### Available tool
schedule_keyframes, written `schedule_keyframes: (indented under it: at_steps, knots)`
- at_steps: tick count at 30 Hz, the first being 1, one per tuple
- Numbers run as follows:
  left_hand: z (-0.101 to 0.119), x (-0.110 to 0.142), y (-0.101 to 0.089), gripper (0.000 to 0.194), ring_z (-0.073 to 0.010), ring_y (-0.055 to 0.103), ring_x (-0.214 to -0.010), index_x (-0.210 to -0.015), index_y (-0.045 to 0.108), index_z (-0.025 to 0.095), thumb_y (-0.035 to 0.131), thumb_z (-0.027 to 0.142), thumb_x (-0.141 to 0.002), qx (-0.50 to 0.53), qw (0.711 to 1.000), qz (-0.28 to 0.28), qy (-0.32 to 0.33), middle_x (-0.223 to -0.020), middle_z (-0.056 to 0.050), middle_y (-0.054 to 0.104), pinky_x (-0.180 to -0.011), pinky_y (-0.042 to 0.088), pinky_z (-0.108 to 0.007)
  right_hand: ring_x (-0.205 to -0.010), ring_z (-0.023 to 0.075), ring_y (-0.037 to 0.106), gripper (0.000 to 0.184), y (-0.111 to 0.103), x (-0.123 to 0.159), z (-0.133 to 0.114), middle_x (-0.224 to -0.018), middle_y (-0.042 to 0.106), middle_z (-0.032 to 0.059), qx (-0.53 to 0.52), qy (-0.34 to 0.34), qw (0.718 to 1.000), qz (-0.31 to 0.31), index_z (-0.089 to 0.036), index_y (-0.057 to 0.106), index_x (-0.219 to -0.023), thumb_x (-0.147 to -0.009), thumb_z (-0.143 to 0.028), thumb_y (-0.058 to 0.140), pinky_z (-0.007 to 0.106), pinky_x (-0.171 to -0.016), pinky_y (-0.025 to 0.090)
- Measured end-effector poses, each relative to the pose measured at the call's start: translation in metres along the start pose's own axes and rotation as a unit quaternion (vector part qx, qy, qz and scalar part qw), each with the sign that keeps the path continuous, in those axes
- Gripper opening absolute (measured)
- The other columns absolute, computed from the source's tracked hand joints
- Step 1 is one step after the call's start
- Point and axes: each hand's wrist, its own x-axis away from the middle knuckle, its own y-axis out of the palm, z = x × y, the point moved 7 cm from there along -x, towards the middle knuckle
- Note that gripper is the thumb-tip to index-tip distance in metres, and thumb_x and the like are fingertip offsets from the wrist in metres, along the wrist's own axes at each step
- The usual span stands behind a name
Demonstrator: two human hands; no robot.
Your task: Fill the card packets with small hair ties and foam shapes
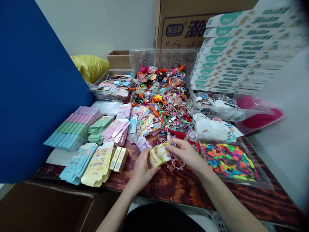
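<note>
Presently, the step in hand appears to be work at the mouth of an open yellow box [154,158], located at the near edge of the trinket heap [166,93]. Left hand [144,162]: curled around the box, supporting it with the opening tilted toward the right hand. Right hand [181,151]: fingers drawn narrow at the opening; whether they grip a flap or a small item cannot be told. By judgement, the next move calls for a steady left grip, an unobstructed mouth and light fingertip control, so that the thin card does not crease.

Left of the heap: two closed yellow boxes [120,159], flat yellow cartons [98,164] and flat blue cartons [78,162]. Right of the heap: a tray of bright balloons [229,161].

Markings: behind the heap, a large brown carton [176,8] bears a dark nameplate with light Chinese characters and a registered mark; more large characters follow, partly covered. To the heap's right, stacked white packs [219,53] carry green emblems and Chinese text, too blurred to read. Lettering on the flat cartons is too small to read.
</note>
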Motion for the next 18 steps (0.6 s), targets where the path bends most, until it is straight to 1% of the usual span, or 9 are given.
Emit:
schedule_keyframes:
  at_steps: [3, 6, 8, 10, 11, 13, 15, 16, 18]
  knots:
    - [-0.002, 0.002, -0.001, 0.06, -0.0267, 0.058, -0.112, -0.123, 0.051, 0.022, 0.074, 0.012, -0.069, -0.011, 1.0, 0.003, 0.004, -0.121, -0.008, 0.06, -0.097, 0.045, -0.041, -0.053, 0.0122, 0.051, 0.023, -0.001, -0.002, 0.012, -0.059, 0.06, -0.0022, 0.032, -0.011, 0.999, 0.023, -0.02, 0.063, -0.071, -0.078, -0.041, 0.067, 0.023, -0.048, 0.038]
    - [-0.001, 0.004, 0.0, 0.06, -0.0265, 0.058, -0.111, -0.124, 0.05, 0.023, 0.073, 0.012, -0.07, -0.03, 1.0, 0.003, 0.003, -0.119, -0.007, 0.06, -0.095, 0.046, -0.04, -0.053, 0.0121, 0.05, 0.024, -0.004, -0.001, 0.008, -0.061, 0.058, -0.0037, -0.006, -0.012, 0.999, 0.047, -0.021, 0.066, -0.087, -0.075, -0.041, 0.071, 0.022, -0.046, 0.036]
    - [0.0, 0.005, 0.004, 0.062, -0.0266, 0.058, -0.112, -0.125, 0.048, 0.024, 0.073, 0.012, -0.07, -0.033, 0.999, 0.0, 0.003, -0.12, -0.007, 0.06, -0.096, 0.046, -0.04, -0.048, 0.0098, 0.044, 0.027, -0.003, 0.0, 0.0, -0.059, 0.055, -0.0045, -0.078, -0.007, 0.995, 0.054, -0.021, 0.065, -0.087, -0.077, -0.045, 0.071, 0.021, -0.043, 0.031]
    - [0.002, 0.004, 0.008, 0.064, -0.0266, 0.058, -0.113, -0.126, 0.047, 0.023, 0.073, 0.011, -0.07, -0.026, 1.0, -0.004, 0.004, -0.121, -0.007, 0.06, -0.097, 0.045, -0.041, -0.044, 0.0076, 0.039, 0.029, 0.001, -0.002, -0.007, -0.058, 0.053, -0.0049, -0.179, -0.003, 0.982, 0.059, -0.021, 0.063, -0.084, -0.079, -0.049, 0.069, 0.02, -0.041, 0.028]
    - [0.002, 0.004, 0.011, 0.064, -0.0266, 0.058, -0.113, -0.126, 0.047, 0.023, 0.073, 0.011, -0.069, -0.02, 1.0, -0.005, 0.004, -0.121, -0.007, 0.06, -0.098, 0.045, -0.041, -0.044, 0.0073, 0.039, 0.03, 0.004, -0.004, -0.009, -0.06, 0.053, -0.0045, -0.226, -0.004, 0.972, 0.064, -0.021, 0.063, -0.082, -0.078, -0.05, 0.07, 0.02, -0.041, 0.029]
    - [0.002, 0.003, 0.014, 0.064, -0.0266, 0.058, -0.112, -0.126, 0.048, 0.023, 0.074, 0.011, -0.068, -0.005, 1.0, -0.006, 0.001, -0.122, -0.007, 0.06, -0.099, 0.045, -0.041, -0.052, 0.0095, 0.049, 0.03, 0.011, -0.007, -0.01, -0.066, 0.058, -0.0022, -0.28, -0.012, 0.957, 0.072, -0.021, 0.063, -0.081, -0.074, -0.048, 0.074, 0.021, -0.049, 0.041]
    - [0.002, 0.003, 0.015, 0.063, -0.0267, 0.059, -0.112, -0.124, 0.049, 0.024, 0.074, 0.011, -0.067, 0.005, 1.0, -0.006, 0.0, -0.122, -0.006, 0.06, -0.099, 0.045, -0.041, -0.066, 0.0138, 0.059, 0.027, 0.016, -0.009, -0.009, -0.075, 0.064, 0.0006, -0.267, -0.028, 0.96, 0.074, -0.021, 0.065, -0.081, -0.072, -0.045, 0.076, 0.026, -0.063, 0.05]
    - [0.001, 0.003, 0.015, 0.063, -0.0269, 0.059, -0.112, -0.124, 0.05, 0.023, 0.075, 0.011, -0.067, 0.006, 1.0, -0.006, -0.001, -0.122, -0.006, 0.06, -0.099, 0.046, -0.041, -0.072, 0.0156, 0.062, 0.026, 0.017, -0.009, -0.008, -0.079, 0.066, 0.0016, -0.242, -0.039, 0.967, 0.073, -0.021, 0.066, -0.082, -0.072, -0.043, 0.076, 0.028, -0.069, 0.051]
    - [0.001, 0.002, 0.013, 0.064, -0.0271, 0.059, -0.112, -0.124, 0.05, 0.023, 0.076, 0.012, -0.067, 0.003, 1.0, -0.006, -0.003, -0.122, -0.006, 0.06, -0.098, 0.046, -0.041, -0.08, 0.0179, 0.063, 0.021, 0.016, -0.007, -0.008, -0.085, 0.068, 0.0027, -0.177, -0.061, 0.98, 0.07, -0.021, 0.068, -0.085, -0.076, -0.04, 0.073, 0.029, -0.075, 0.051]
